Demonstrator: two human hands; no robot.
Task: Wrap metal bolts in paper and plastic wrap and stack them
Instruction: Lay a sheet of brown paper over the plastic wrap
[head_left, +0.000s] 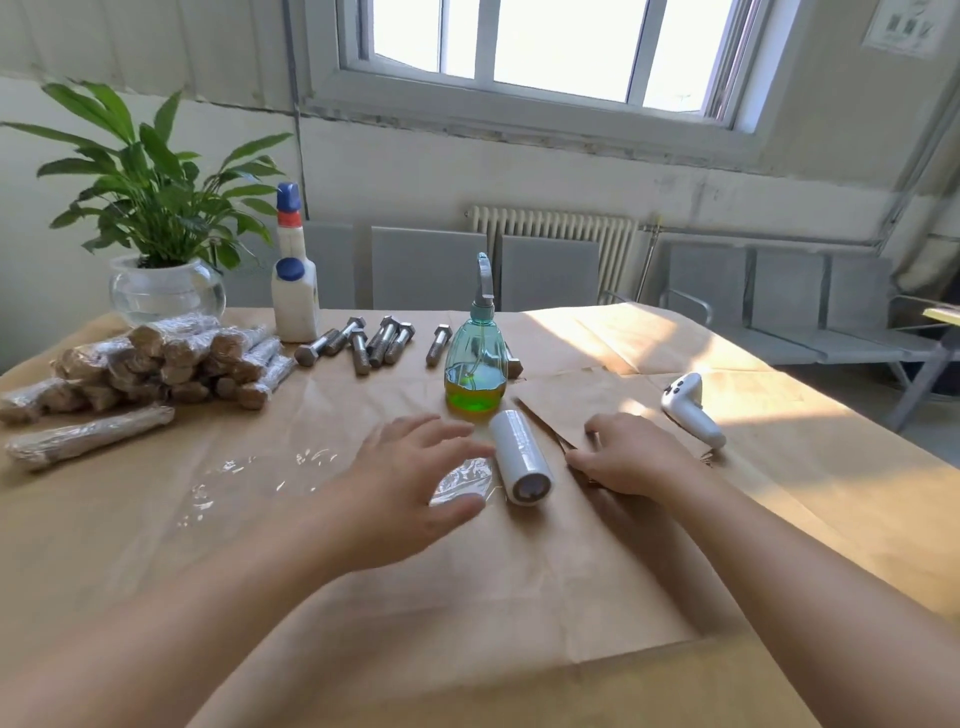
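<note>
**Hands flank plastic wrap roll on paper-covered table**

A roll of plastic wrap (521, 456) lies on brown paper (467, 597), a clear sheet (249, 478) pulled out to its left. The left hand (410, 483) rests spread and relaxed on the film, grasping nothing; the right hand (631, 454) pinches a paper edge. Bare bolts (374, 340) lie behind, near a spray bottle (475, 364); wrapped bolts (171, 361) are stacked far left.
</note>
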